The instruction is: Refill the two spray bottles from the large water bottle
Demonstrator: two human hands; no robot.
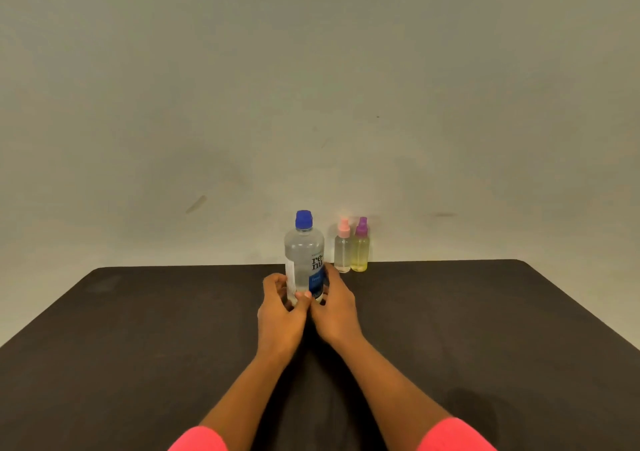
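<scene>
Both hands are on the large water bottle (304, 253) — it stands upright near the middle of the dark worktop (138, 329), long axis vertical, blue cap (303, 219) pointing straight up and screwed on. The left hand (280, 307) wraps the lower part of the bottle from its left side, fingers curled round the far side and thumb pressed across the front near the base. The right hand (334, 307) closes on the same lower section from the right, fingers curled against the blue band of the label (317, 270), thumb tucked in low beside the left thumb. The bottle's base is hidden behind the fingers, so whether it rests on the worktop or is just lifted cannot be told. Clear liquid fills most of the bottle. Behind and to the right, at the far edge of the worktop by the pale wall (311, 87), the two spray bottles stand upright, touching or nearly so — the pink-capped spray bottle (343, 248) on the left with clear contents, the purple-capped spray bottle (361, 248) on the right with yellowish contents, both nozzles up. Bright pink sleeves (201, 440) show at the bottom edge.
</scene>
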